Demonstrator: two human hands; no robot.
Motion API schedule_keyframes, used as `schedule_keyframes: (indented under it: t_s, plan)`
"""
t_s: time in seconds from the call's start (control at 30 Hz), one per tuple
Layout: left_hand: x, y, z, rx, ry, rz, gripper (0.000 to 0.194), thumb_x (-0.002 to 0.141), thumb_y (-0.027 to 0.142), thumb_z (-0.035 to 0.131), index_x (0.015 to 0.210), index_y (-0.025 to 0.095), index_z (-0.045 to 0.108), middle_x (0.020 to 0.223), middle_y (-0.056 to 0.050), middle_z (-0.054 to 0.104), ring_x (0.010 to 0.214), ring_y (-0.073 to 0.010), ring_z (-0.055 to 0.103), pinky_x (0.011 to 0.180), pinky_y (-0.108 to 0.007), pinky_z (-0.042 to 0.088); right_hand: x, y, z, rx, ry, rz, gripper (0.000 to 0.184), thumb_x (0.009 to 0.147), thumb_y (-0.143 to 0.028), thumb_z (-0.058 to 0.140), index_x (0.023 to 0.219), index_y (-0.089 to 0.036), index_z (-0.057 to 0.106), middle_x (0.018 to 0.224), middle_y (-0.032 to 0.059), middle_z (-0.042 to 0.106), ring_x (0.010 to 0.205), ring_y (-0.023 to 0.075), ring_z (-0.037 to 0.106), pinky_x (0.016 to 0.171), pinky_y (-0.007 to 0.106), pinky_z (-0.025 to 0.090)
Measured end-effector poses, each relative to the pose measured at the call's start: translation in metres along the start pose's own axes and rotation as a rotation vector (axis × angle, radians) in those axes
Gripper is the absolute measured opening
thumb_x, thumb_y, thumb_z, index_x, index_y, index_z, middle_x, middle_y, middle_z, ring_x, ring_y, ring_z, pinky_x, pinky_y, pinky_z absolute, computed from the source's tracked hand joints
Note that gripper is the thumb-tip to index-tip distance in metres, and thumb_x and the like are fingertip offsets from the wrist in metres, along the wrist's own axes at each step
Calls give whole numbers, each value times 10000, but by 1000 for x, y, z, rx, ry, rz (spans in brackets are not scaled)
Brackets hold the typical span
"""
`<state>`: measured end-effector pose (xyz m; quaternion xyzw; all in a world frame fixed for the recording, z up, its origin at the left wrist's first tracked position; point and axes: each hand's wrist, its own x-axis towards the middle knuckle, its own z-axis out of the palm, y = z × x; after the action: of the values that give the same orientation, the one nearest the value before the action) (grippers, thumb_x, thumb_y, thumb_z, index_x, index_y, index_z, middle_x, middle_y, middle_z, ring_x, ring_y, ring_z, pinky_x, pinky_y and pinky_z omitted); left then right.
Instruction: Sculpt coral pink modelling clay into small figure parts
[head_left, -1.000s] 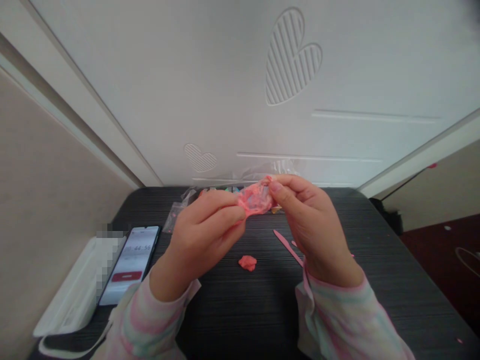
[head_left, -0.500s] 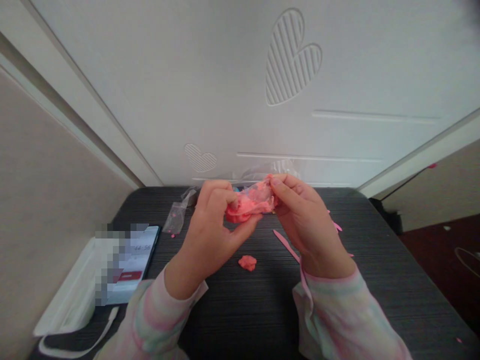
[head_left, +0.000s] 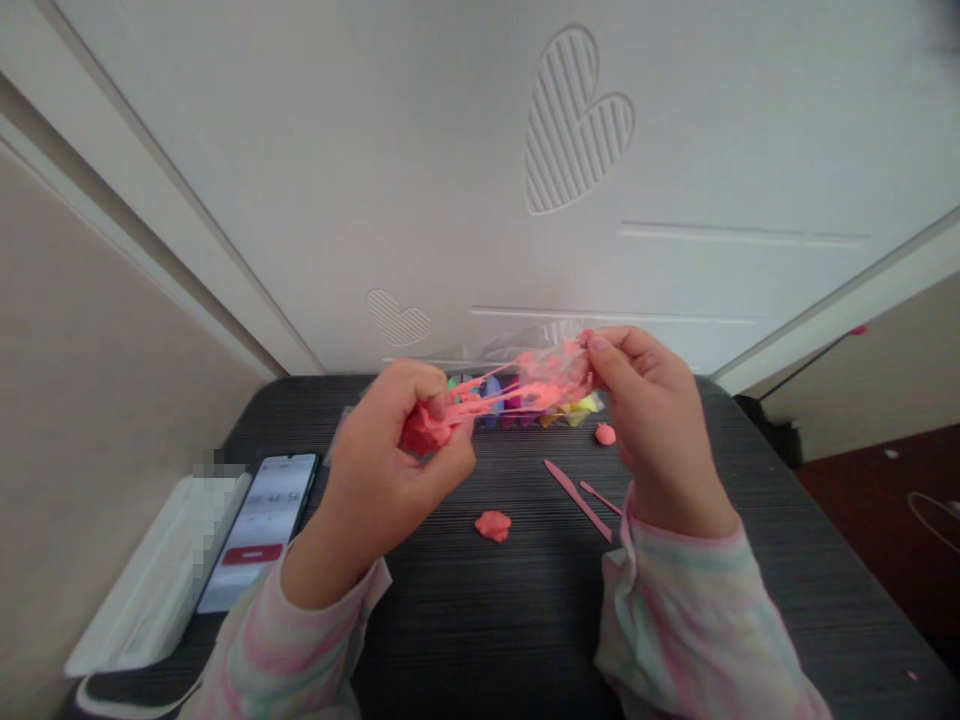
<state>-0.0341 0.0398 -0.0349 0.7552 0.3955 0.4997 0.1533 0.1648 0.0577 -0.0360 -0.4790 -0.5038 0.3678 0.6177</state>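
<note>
My left hand is closed around a lump of coral-pink modelling clay. Sticky strands stretch from that lump to a clear plastic bag smeared with the same clay. Fingertips and thumb of my right hand pinch the bag's far right end. Both hands are raised above the dark table. Below them a small piece of coral clay lies on the tabletop, and a rounder coral piece sits by my right hand. A pink plastic knife and a thinner pink tool lie near my right wrist.
Clear packets of coloured clay lie along the back of the dark table, against a white panel with heart reliefs. At the left are a phone with a lit screen and a white case-like object with a strap.
My left hand has gathered the clay into a lump and pulled left, while my right hand has moved right with the bag. The clay between them has stretched into strands.
</note>
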Motion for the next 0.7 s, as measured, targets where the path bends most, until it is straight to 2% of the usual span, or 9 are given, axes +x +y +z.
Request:
schedule_keyframes:
  t_s: [0.1, 0.17, 0.23, 0.3, 0.37, 0.43, 0.53, 0.6, 0.7]
  plan:
    - [-3, -3, -2, -82, 59, -49, 242, 685, 77, 570, 870, 211, 490, 794, 9, 494, 697, -117, 496, 583, -241, 422, -1, -3, -1, -26, 47, -70, 138, 824, -292, 534, 709, -220, 559, 553, -44, 511, 457, 81, 442, 385, 195, 339]
    - [-4, -4, -1, -150, 68, -87, 401, 705, 93, 561, 1070, 237, 478, 925, -21, 529, 727, -123, 522, 591, -247, 448, -5, -6, 1, -60, 56, -134, 123, 836, -289, 520, 736, -232, 564, 563, -43, 523, 480, 89, 468, 412, 204, 367]
    - [-5, -6, 3, -213, 17, -123, 514, 733, 117, 538, 1213, 257, 419, 1071, -59, 538, 800, -145, 554, 653, -277, 478, -11, -10, 7, -133, 81, -206, 107, 839, -276, 519, 755, -232, 568, 576, -41, 547, 524, 97, 512, 485, 225, 412]
    - [-5, -6, 7, -266, -64, -169, 508, 770, 166, 511, 1259, 253, 403, 1142, -81, 544, 885, -177, 572, 724, -313, 485, -19, -14, 14, -206, 99, -269, 81, 845, -259, 512, 793, -232, 569, 624, -32, 592, 591, 112, 563, 575, 258, 449]
    - [-4, -4, 11, -268, -108, -240, 463, 796, 241, 508, 1251, 233, 426, 1124, -84, 576, 917, -196, 584, 753, -328, 483, -27, -16, 22, -259, 99, -338, 66, 851, -236, 500, 853, -239, 565, 716, -13, 633, 673, 133, 600, 651, 296, 469]
    - [-3, -1, 14, -181, -98, -292, 439, 776, 316, 556, 1196, 211, 478, 1063, -77, 615, 890, -202, 599, 750, -332, 483, -35, -18, 28, -327, 92, -429, 92, 844, -209, 507, 905, -250, 562, 806, 5, 650, 754, 155, 609, 707, 330, 469]
    - [2, 5, 14, 22, -90, -299, 292, 740, 345, 604, 990, 194, 593, 897, -40, 664, 786, -192, 611, 698, -324, 480, -43, -19, 34, -427, 64, -550, 142, 818, -182, 543, 928, -269, 564, 868, 9, 656, 810, 172, 600, 747, 349, 454]
    - [4, 7, 11, 86, -63, -285, 198, 734, 324, 611, 881, 192, 615, 800, -14, 671, 707, -174, 608, 638, -298, 477, -43, -18, 36, -422, 49, -538, 140, 819, -183, 540, 927, -269, 561, 867, 9, 654, 803, 170, 603, 731, 340, 456]
    - [6, 8, 6, 52, -59, -246, 130, 724, 288, 626, 813, 194, 626, 738, 11, 670, 641, -147, 598, 576, -256, 462, -40, -14, 35, -312, 65, -412, 94, 855, -214, 484, 917, -256, 541, 805, 4, 645, 726, 151, 612, 647, 306, 464]
